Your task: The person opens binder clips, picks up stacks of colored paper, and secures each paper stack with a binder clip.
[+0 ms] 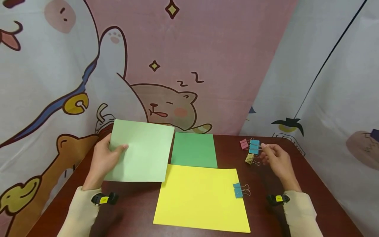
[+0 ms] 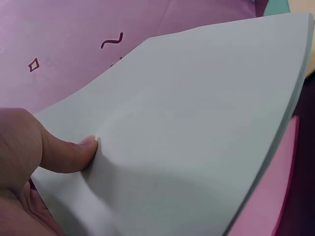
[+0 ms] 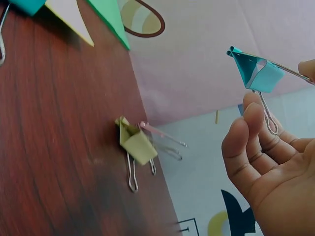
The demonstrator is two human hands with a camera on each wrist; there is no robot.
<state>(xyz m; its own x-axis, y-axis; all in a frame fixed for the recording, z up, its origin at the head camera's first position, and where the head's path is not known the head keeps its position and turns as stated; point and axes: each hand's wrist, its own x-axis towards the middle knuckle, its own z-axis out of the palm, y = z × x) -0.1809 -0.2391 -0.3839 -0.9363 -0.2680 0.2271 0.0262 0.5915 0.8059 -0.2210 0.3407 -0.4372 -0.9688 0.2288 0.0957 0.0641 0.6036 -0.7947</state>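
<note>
My left hand (image 1: pixel 103 159) grips a pale green stack of paper (image 1: pixel 145 151) by its left side, thumb on top; the other fingers are hidden behind it. In the left wrist view the stack (image 2: pixel 187 108) bends slightly and shows a thick edge. On the right, my right hand (image 1: pixel 276 161) holds a blue binder clip (image 3: pixel 266 73) by a wire handle, raised above the table. Near it on the table are a pink binder clip (image 1: pixel 244 144) and a yellow binder clip (image 3: pixel 140 147). Another blue binder clip (image 1: pixel 238 190) sits on the right edge of yellow paper (image 1: pixel 201 200).
A darker green sheet (image 1: pixel 193 149) lies behind the yellow paper, on the brown table (image 1: pixel 133 210). Printed cloth (image 1: pixel 231 59) with cartoon animals hangs behind the table and along its sides.
</note>
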